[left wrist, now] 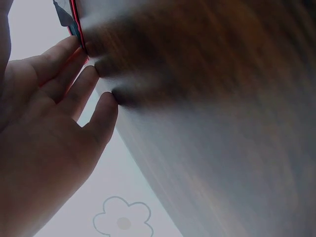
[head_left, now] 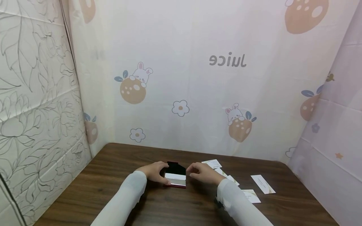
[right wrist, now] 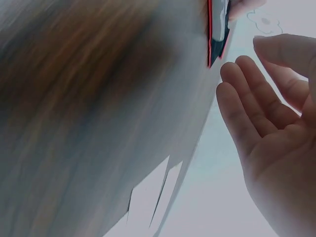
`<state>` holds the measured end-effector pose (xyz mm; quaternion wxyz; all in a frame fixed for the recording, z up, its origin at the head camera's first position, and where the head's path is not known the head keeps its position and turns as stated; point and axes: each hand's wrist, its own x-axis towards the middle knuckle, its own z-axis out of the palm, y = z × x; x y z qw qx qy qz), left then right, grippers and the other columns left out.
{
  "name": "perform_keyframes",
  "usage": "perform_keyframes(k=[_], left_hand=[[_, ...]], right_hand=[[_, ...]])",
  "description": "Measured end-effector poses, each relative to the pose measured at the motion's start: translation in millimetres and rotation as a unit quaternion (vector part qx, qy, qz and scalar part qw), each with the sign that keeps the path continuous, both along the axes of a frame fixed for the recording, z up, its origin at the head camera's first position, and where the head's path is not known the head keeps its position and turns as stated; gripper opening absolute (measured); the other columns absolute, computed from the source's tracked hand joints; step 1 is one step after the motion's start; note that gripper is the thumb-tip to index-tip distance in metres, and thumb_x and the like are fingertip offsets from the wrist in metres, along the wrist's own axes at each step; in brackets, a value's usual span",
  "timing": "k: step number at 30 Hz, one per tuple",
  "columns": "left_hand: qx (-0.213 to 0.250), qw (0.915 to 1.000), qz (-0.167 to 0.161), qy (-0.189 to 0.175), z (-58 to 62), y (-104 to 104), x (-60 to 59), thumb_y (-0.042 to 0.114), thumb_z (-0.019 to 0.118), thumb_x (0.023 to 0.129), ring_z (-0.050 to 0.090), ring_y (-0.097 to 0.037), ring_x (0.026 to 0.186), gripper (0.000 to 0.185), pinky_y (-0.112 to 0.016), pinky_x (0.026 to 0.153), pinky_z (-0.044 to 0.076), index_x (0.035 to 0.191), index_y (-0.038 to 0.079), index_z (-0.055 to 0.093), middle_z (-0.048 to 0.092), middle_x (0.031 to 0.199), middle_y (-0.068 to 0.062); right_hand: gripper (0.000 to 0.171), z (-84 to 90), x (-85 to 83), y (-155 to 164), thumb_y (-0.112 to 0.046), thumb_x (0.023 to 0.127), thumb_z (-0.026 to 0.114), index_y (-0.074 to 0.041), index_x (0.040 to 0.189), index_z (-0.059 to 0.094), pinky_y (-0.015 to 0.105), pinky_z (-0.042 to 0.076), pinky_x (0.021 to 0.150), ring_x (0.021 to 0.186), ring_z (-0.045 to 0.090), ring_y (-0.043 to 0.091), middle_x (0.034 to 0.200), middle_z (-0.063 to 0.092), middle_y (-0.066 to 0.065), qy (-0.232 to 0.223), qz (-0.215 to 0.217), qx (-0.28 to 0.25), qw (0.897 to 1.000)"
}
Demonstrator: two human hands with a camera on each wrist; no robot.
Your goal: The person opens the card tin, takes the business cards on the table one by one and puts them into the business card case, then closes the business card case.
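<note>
A small card case (head_left: pixel 175 176) with a red rim and a raised black lid lies open on the brown table (head_left: pixel 113 188), a white card showing inside. My left hand (head_left: pixel 156 172) rests at its left side. In the left wrist view the fingers (left wrist: pixel 81 81) are nearly straight, their tips on the table, and the uppermost one touches the case's red edge (left wrist: pixel 75 22). My right hand (head_left: pixel 199 172) hovers just right of the case. In the right wrist view its fingers (right wrist: pixel 247 98) are relaxed and hold nothing, a short gap away from the case (right wrist: pixel 217 34).
Several white cards lie loose on the table to the right, one (head_left: pixel 212 164) near the back, one (head_left: pixel 263 184) farther right and one (head_left: pixel 251 196) by my right sleeve. Printed fabric walls (head_left: pixel 198 78) close in the table on three sides.
</note>
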<state>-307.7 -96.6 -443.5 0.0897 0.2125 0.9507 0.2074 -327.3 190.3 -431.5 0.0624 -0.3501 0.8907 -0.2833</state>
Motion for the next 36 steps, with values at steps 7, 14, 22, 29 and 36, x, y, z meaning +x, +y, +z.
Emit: perform_keyframes(k=[7, 14, 22, 29, 36], left_hand=[[0.0, 1.0, -0.004, -0.003, 0.4, -2.2, -2.1, 0.054, 0.079, 0.079, 0.042, -0.028, 0.138, 0.085, -0.048, 0.109, 0.038, 0.145, 0.01, 0.05, 0.045, 0.149, -0.01], [-0.003, 1.0, -0.008, -0.002, 2.2, -5.5, -8.5, 0.054, 0.08, 0.079, 0.042, -0.028, 0.137, 0.085, -0.049, 0.108, 0.038, 0.145, 0.01, 0.05, 0.045, 0.149, -0.01], [-0.009, 0.9999, -0.014, -0.003, 2.3, -8.2, -14.6, 0.054, 0.08, 0.078, 0.043, -0.028, 0.136, 0.084, -0.048, 0.107, 0.039, 0.144, 0.01, 0.051, 0.046, 0.148, -0.01], [-0.007, 0.9999, -0.014, -0.005, 5.1, -9.0, -15.9, 0.055, 0.079, 0.079, 0.043, -0.029, 0.136, 0.084, -0.049, 0.107, 0.039, 0.145, 0.01, 0.051, 0.046, 0.148, -0.01], [-0.009, 0.9998, -0.017, -0.008, 5.1, -10.4, -17.9, 0.054, 0.079, 0.08, 0.043, -0.028, 0.136, 0.084, -0.049, 0.107, 0.04, 0.145, 0.01, 0.05, 0.046, 0.148, -0.01]], right_hand=[[0.02, 6.2, 5.1, 19.1, -0.016, 0.096, 0.069, -0.009, 0.115, 0.068, 0.044, 0.052, 0.09, 0.098, 0.062, 0.017, 0.108, 0.067, 0.002, 0.007, -0.008, 0.004, 1.0], [0.023, 11.4, 9.1, 54.9, -0.017, 0.097, 0.068, -0.004, 0.115, 0.066, 0.038, 0.054, 0.08, 0.094, 0.064, 0.019, 0.104, 0.067, 0.002, 0.013, -0.027, -0.009, 0.999], [0.025, 5.0, 18.4, 102.6, -0.021, 0.098, 0.067, -0.006, 0.117, 0.066, 0.037, 0.054, 0.075, 0.097, 0.064, 0.024, 0.109, 0.068, 0.006, 0.009, -0.09, 0.002, 0.996], [0.028, 8.7, 28.0, 135.6, -0.02, 0.094, 0.071, -0.005, 0.118, 0.066, 0.036, 0.053, 0.074, 0.092, 0.063, 0.019, 0.103, 0.068, 0.001, 0.011, -0.152, 0.002, 0.988], [0.032, 13.1, 31.9, 163.9, -0.022, 0.094, 0.071, -0.003, 0.119, 0.066, 0.048, 0.054, 0.084, 0.101, 0.065, 0.027, 0.113, 0.068, 0.009, 0.016, -0.201, 0.011, 0.979]])
